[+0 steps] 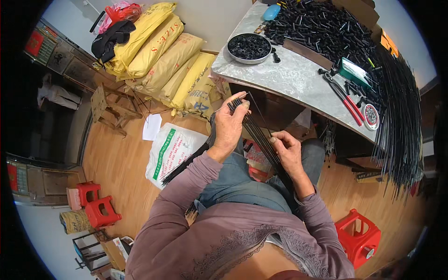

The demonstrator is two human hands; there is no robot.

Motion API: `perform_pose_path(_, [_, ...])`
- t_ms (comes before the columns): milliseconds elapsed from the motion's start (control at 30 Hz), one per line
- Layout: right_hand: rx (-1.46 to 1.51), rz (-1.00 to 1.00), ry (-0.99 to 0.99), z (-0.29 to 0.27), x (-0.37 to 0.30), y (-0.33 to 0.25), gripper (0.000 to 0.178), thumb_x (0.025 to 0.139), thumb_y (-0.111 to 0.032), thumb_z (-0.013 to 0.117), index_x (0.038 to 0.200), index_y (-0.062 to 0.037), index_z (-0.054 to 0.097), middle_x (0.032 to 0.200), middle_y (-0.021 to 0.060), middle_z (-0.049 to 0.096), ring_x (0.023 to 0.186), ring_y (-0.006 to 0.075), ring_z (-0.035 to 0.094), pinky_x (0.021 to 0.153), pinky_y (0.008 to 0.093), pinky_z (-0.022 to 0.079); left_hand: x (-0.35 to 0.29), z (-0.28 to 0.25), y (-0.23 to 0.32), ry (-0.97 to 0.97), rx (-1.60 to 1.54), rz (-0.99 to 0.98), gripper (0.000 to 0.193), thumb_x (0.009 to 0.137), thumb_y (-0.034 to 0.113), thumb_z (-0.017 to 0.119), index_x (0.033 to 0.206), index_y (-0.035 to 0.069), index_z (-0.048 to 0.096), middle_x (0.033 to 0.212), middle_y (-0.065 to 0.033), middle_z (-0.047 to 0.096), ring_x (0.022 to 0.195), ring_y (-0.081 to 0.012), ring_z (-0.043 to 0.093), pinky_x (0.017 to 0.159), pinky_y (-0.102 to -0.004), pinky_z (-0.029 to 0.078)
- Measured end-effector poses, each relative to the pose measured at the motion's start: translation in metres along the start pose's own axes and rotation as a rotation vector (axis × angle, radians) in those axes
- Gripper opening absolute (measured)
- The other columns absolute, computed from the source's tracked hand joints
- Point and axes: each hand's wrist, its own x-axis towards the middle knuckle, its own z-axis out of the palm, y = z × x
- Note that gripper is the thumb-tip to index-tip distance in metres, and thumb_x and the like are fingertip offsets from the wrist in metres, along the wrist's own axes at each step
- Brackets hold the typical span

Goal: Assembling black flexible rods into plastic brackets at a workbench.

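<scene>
Above my lap, my left hand [227,128] is closed round the upper end of a bundle of thin black rods [258,132]. The bundle slants down to the right, toward my thigh. My right hand [289,153] pinches one thin black rod [260,110] between thumb and fingers, and that rod's upper end reaches up beside my left fingertips. Another cluster of black rods [184,164] lies left of my knee, over a white printed sack [168,151].
On the table [289,77] ahead are a pile of black bolt-like parts [322,28], a round tray [249,59] of small black rings, red-handled pliers [347,102] and a small dish [371,116]. Long black rods [401,107] overhang its right end. Yellow sacks [158,51] and red stools [359,235] stand around.
</scene>
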Motion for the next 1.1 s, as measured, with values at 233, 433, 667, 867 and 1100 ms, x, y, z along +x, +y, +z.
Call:
perform_pose_path(233, [-0.019,-0.007,-0.008,0.0005,0.0003,-0.0020,0.015,0.087,-0.010,0.063,0.094,0.0026,0.065,0.081,0.0001,0.062,0.075,0.0054,0.057,0.067,0.0211,0.046,-0.0001,-0.0001,0.0012,-0.001,0.003,0.005,0.032,0.089,0.009,0.063,0.119,-0.001,0.059,0.088,-0.0011,0.061,0.075,-0.0088,0.058,0.072,-0.0219,0.048])
perform_pose_path(433, [-0.031,-0.023,0.000,0.0001,0.0011,0.0000,0.015,0.087,-0.010,0.063,0.094,0.0027,0.066,0.080,0.0007,0.062,0.075,0.0059,0.057,0.067,0.0218,0.046,-0.0003,0.0004,0.0018,0.011,0.001,-0.017,0.032,0.089,0.010,0.063,0.118,-0.001,0.059,0.088,-0.0009,0.061,0.075,-0.0089,0.058,0.072,-0.0220,0.048])
perform_pose_path(667, [-0.022,-0.082,0.015,0.0023,0.0015,0.0011,0.014,0.088,-0.014,0.063,0.093,-0.0014,0.066,0.069,-0.0045,0.055,0.061,0.0028,0.047,0.053,0.0196,0.038,-0.0013,0.0003,0.0028,0.017,-0.002,-0.020,0.032,0.088,0.010,0.063,0.118,-0.002,0.059,0.088,-0.0009,0.061,0.075,-0.0088,0.058,0.071,-0.0215,0.048])
perform_pose_path(867, [-0.006,-0.061,0.012,0.0038,0.0006,-0.0017,0.014,0.088,-0.014,0.063,0.093,-0.0014,0.066,0.069,-0.0044,0.055,0.060,0.0030,0.047,0.053,0.0193,0.038,-0.0025,0.0019,0.0054,0.019,-0.030,-0.026,0.033,0.088,0.010,0.064,0.118,-0.002,0.059,0.088,-0.0009,0.061,0.075,-0.0089,0.058,0.071,-0.0214,0.048])
perform_pose_path(1100, [-0.027,-0.066,0.026,0.0022,0.0004,0.0024,0.013,0.088,-0.013,0.063,0.093,-0.0012,0.065,0.069,-0.0047,0.054,0.060,0.0031,0.047,0.054,0.0194,0.038,-0.0028,0.0021,0.0044,0.020,-0.038,-0.019,0.034,0.088,0.011,0.064,0.118,-0.004,0.058,0.088,-0.0011,0.061,0.075,-0.0091,0.058,0.071,-0.0212,0.047])
